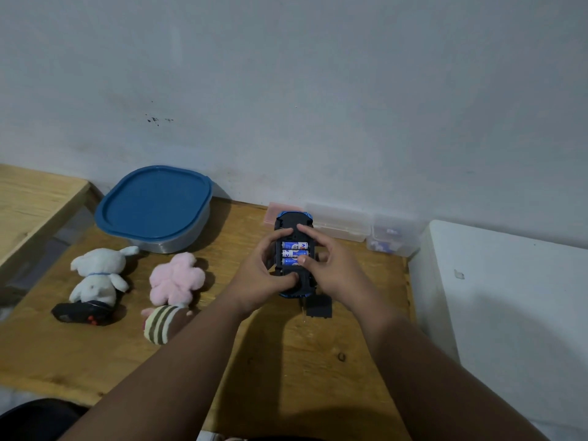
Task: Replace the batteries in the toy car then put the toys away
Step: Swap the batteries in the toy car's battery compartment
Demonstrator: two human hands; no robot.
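A blue toy car [294, 219] is turned upside down above the wooden table [286, 361], its black underside up. Three blue batteries [294, 253] lie in its open compartment. My left hand [264, 275] grips the car's left side, thumb on the near end and fingers on the far end. My right hand [327, 265] holds the right side, and its thumb presses on the nearest battery. The black battery cover [318, 307] lies on the table just under the car.
A blue-lidded tub [156, 208] stands at the back left. A white plush rabbit [95, 275], a pink plush [175, 278], a black remote [81, 313] and a striped plush piece [162, 323] lie to the left. Clear plastic boxes [343, 226] line the wall. A white unit [509, 313] flanks the right.
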